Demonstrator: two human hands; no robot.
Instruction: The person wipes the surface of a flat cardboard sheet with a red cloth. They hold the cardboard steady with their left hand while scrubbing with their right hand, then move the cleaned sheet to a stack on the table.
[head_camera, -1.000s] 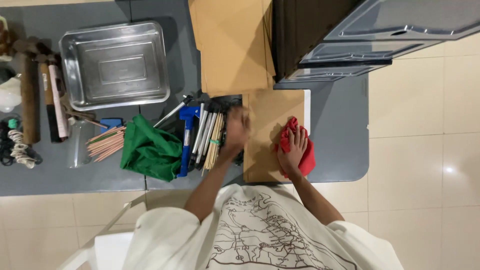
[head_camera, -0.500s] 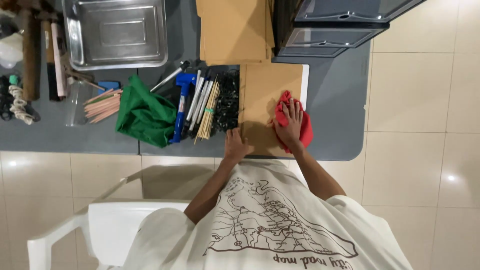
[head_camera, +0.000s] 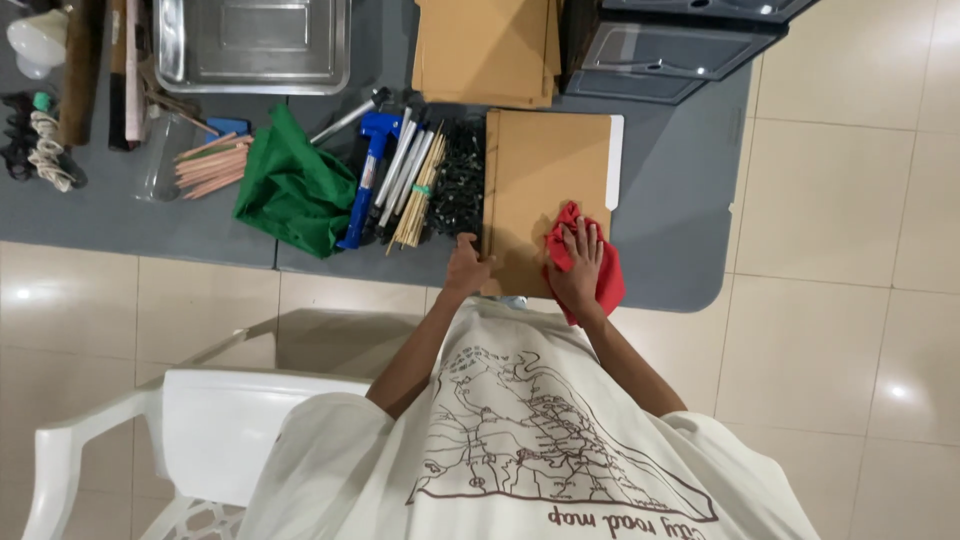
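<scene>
On the grey tabletop (head_camera: 680, 220) below me, a flat brown cardboard folder (head_camera: 545, 180) lies near the front edge, with a white sheet edge showing along its far right side. My right hand (head_camera: 580, 262) rests on a crumpled red cloth (head_camera: 600, 270) at the folder's lower right corner, fingers spread flat and wide over the fabric, pressing it down rather than pinching it. My left hand (head_camera: 466, 265) sits at the folder's lower left corner, touching its edge; the fingers look curled toward it, but I cannot tell whether they actually grip the card.

Just left of the folder I see a heap of small black clips (head_camera: 458, 185), then a bundle of thin pale wooden sticks (head_camera: 420, 195), some grey pens (head_camera: 400, 165) and a blue-handled tool (head_camera: 368, 170). Beside those lies a bunched green cloth (head_camera: 292, 190). Further back stand a shiny steel tray (head_camera: 255, 45), a stack of plain brown card sheets (head_camera: 485, 50) and a dark metal filing unit (head_camera: 670, 50). A white plastic chair (head_camera: 215, 440) stands at my left.
</scene>
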